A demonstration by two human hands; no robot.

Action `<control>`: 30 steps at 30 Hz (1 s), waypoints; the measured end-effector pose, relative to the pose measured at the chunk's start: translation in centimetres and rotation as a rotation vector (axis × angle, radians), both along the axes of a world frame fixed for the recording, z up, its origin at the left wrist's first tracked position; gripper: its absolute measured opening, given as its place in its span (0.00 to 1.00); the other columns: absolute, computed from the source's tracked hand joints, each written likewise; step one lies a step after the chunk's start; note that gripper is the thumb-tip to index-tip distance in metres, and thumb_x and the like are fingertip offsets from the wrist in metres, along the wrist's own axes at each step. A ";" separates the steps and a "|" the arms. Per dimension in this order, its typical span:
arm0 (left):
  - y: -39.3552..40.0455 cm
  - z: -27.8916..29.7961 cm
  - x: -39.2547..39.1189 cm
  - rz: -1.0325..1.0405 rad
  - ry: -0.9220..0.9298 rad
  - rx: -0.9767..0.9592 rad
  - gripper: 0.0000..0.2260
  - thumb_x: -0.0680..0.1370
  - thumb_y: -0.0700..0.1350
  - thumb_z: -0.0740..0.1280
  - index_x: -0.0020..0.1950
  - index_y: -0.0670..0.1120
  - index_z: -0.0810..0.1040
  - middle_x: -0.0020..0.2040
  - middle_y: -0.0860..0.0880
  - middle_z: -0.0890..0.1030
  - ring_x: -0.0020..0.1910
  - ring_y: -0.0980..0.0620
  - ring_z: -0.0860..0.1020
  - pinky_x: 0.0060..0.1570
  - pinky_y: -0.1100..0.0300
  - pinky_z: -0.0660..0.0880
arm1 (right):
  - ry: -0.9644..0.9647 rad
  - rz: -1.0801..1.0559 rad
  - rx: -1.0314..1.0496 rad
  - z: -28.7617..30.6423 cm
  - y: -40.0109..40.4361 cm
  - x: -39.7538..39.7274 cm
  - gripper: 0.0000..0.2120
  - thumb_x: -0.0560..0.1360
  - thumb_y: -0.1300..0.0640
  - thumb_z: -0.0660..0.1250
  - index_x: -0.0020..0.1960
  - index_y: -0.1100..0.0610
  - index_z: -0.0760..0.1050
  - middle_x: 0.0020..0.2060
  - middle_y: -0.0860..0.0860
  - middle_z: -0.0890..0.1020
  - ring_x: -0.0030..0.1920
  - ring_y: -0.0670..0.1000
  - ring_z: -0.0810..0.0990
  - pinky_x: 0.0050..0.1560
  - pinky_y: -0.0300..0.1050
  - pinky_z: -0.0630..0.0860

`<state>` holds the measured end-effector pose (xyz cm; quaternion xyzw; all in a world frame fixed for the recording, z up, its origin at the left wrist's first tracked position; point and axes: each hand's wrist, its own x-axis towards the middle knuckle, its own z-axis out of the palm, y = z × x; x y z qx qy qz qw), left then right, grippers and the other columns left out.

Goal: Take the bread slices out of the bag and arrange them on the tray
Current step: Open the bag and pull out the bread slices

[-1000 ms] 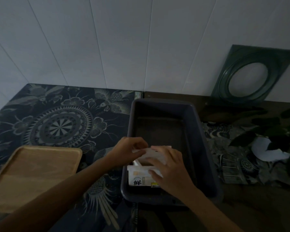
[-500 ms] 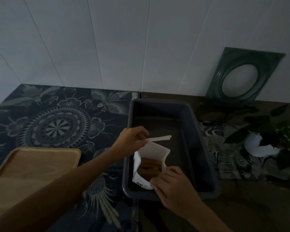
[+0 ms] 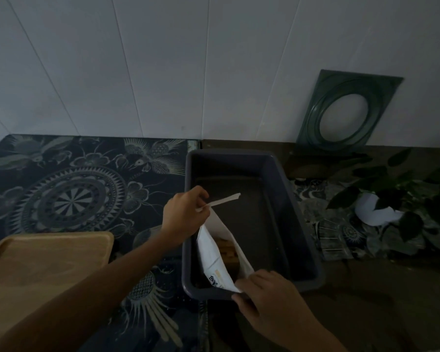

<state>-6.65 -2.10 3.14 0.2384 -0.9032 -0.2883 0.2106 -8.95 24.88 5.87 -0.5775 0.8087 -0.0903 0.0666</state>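
Here, the left hand (image 3: 186, 214) pinches the white bread bag's (image 3: 214, 252) torn strip (image 3: 224, 200); the right hand's (image 3: 267, 298) fingers grip the bag's near corner, bread slices (image 3: 228, 250) between them.

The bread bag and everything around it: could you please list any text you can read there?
Bread bag: dark print near its lower end, by the right hand, too blurred and bent to read.
Nothing else carries text: the wooden tray, grey tub and patterned cloth show none.
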 end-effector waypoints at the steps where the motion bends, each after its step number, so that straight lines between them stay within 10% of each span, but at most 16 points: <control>1: 0.0 0.0 0.1 -0.015 0.000 0.012 0.10 0.74 0.45 0.74 0.55 0.51 0.80 0.43 0.56 0.86 0.43 0.58 0.84 0.46 0.54 0.83 | -0.028 -0.005 0.019 0.0 -0.1 -0.1 0.19 0.79 0.42 0.57 0.55 0.48 0.83 0.46 0.44 0.86 0.47 0.45 0.82 0.46 0.44 0.81; 10: 1.1 0.7 0.5 -0.168 0.022 0.011 0.08 0.73 0.47 0.75 0.51 0.53 0.81 0.40 0.57 0.88 0.41 0.64 0.83 0.44 0.64 0.80 | -0.039 -0.009 -0.088 2.3 -4.9 -0.7 0.15 0.82 0.50 0.57 0.60 0.51 0.80 0.54 0.47 0.84 0.59 0.46 0.78 0.56 0.43 0.79; 24: 0.4 0.9 1.1 -0.107 0.042 0.285 0.09 0.70 0.46 0.79 0.47 0.51 0.83 0.34 0.57 0.87 0.37 0.67 0.84 0.44 0.71 0.80 | 0.095 -0.070 0.545 -4.5 -14.9 -2.2 0.14 0.83 0.58 0.60 0.66 0.62 0.73 0.63 0.59 0.78 0.63 0.58 0.77 0.67 0.53 0.74; 30: 0.1 0.9 1.1 -0.097 0.054 0.377 0.12 0.70 0.44 0.80 0.46 0.54 0.80 0.36 0.56 0.88 0.37 0.66 0.85 0.41 0.76 0.78 | 0.130 -0.127 0.625 -7.5 -14.6 -1.4 0.29 0.85 0.56 0.57 0.79 0.69 0.49 0.77 0.68 0.58 0.77 0.65 0.60 0.77 0.56 0.56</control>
